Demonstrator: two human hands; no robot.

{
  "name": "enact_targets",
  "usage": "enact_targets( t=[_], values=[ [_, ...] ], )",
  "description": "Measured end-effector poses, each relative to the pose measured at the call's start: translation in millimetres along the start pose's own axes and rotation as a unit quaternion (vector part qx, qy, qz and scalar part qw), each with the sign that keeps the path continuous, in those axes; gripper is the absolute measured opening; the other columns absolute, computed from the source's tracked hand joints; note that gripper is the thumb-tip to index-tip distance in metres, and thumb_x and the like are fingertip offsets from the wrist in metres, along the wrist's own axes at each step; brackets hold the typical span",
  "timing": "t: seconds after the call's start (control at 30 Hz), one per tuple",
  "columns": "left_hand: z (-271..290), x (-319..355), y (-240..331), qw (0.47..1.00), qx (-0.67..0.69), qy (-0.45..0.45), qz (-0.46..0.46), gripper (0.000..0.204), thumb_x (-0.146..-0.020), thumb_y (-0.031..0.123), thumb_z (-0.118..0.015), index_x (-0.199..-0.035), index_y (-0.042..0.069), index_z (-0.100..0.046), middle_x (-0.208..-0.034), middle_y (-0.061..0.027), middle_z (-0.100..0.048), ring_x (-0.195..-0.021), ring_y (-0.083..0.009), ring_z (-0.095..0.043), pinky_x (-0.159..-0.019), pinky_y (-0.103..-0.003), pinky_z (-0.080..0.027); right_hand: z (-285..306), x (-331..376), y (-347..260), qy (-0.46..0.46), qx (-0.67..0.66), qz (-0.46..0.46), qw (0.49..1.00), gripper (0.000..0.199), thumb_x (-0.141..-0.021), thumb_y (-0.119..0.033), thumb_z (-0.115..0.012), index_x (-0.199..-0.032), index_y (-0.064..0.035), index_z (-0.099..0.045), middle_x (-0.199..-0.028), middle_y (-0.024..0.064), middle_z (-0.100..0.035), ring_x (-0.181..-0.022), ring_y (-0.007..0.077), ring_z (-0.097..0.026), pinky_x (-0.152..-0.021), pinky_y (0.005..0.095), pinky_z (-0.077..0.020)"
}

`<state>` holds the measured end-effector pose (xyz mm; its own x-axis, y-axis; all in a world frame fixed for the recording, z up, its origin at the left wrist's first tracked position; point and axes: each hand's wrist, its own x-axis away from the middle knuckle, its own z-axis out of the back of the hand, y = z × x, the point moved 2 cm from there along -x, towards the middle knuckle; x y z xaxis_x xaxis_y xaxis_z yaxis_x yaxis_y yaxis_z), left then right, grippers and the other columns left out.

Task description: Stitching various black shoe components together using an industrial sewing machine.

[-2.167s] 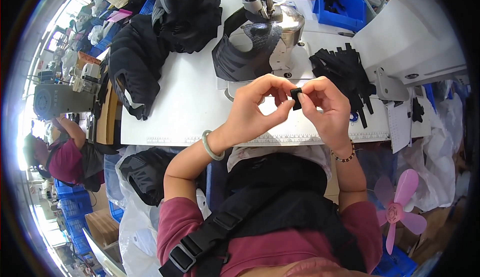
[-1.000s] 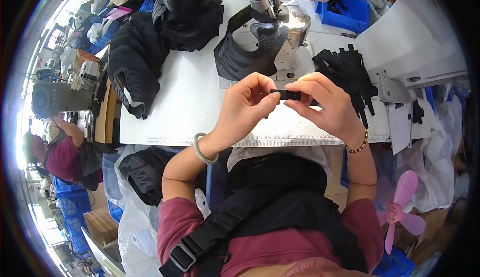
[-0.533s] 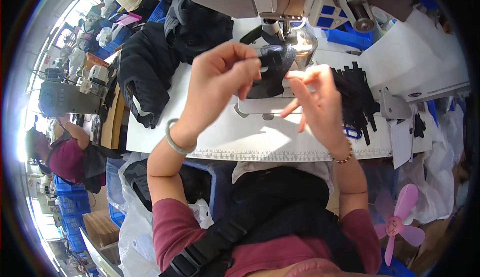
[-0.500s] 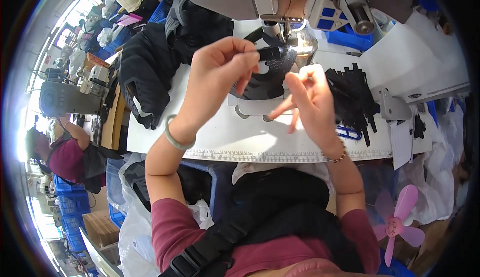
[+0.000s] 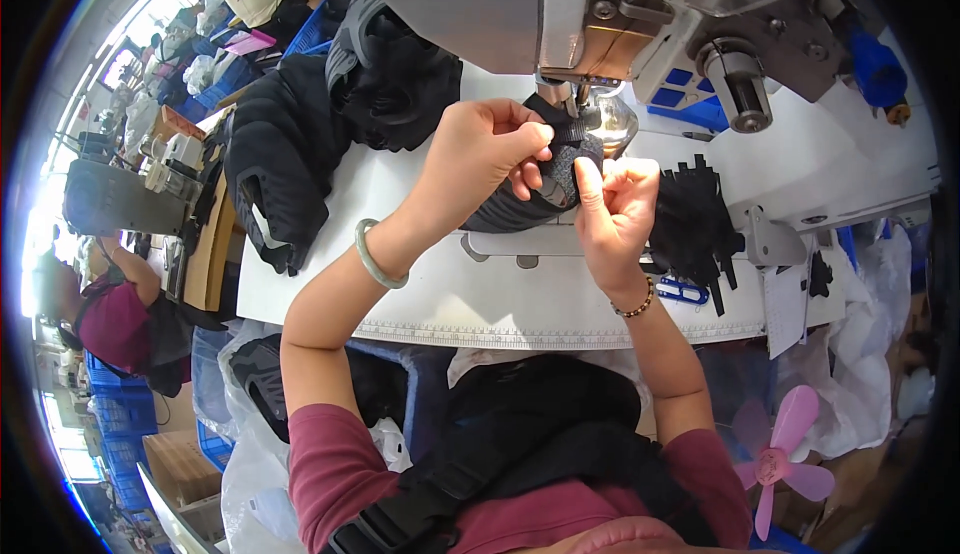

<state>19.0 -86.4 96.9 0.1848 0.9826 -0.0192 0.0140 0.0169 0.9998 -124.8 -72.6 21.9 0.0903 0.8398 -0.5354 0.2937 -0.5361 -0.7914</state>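
A black fabric piece [image 5: 515, 216] with a grey speckled patch lies curved on the sewing machine bed, its far end beneath the presser foot [image 5: 573, 106]. A short black ribbed strap [image 5: 568, 132] lies across it just in front of the foot. My left hand [image 5: 495, 154] is closed in a pinch at the strap's left end, thumb against forefinger. From the right, my right hand [image 5: 618, 216] pinches the edge of the fabric piece, thumb up and the other fingers curled. The fingertips of both hands partly hide what they grip.
The sewing machine [image 5: 450, 4] overhangs the far side. Cut black straps [image 5: 692, 224] are heaped right of my hand, beside blue thread snips [image 5: 683, 291]. Black garment pieces [image 5: 285, 144] pile up at left. A ruler strip [image 5: 470, 334] lines the near edge; a pink fan [image 5: 772, 464] stands lower right.
My right hand has gone from spread fingers to a pinch on the fabric piece. My left hand has moved slightly right and down, and the strap now lies against the fabric.
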Motion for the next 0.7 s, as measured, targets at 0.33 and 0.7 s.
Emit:
enact_targets(
  t=[0.33, 0.7],
  values=[
    [6, -6, 4, 0.998, 0.013, -0.025, 0.051, 0.014, -0.083, 0.012, -0.059, -0.077, -0.001, -0.057, -0.066, -0.0044, -0.057, -0.051, -0.01, -0.057, -0.045, -0.019, -0.046, 3, -1, -11, -0.021, 0.225, 0.158, 0.961, 0.027, -0.085, -0.001, -0.061, -0.112, -0.0043, -0.061, -0.086, 0.0081, -0.066, -0.048, 0.0042, -0.051, -0.042, 0.0185, -0.0406],
    [10, -11, 1, 0.992, 0.048, -0.068, 0.097, 0.018, -0.085, 0.015, -0.059, -0.078, -0.001, -0.055, -0.065, -0.0046, -0.056, -0.052, -0.0111, -0.058, -0.045, -0.02, -0.047, 3, -1, -13, -0.023, 0.253, 0.164, 0.953, 0.031, -0.081, 0.004, -0.064, -0.111, -0.0031, -0.062, -0.086, 0.0088, -0.066, -0.062, 0.0102, -0.06, -0.058, 0.0216, -0.0491]
  ],
)
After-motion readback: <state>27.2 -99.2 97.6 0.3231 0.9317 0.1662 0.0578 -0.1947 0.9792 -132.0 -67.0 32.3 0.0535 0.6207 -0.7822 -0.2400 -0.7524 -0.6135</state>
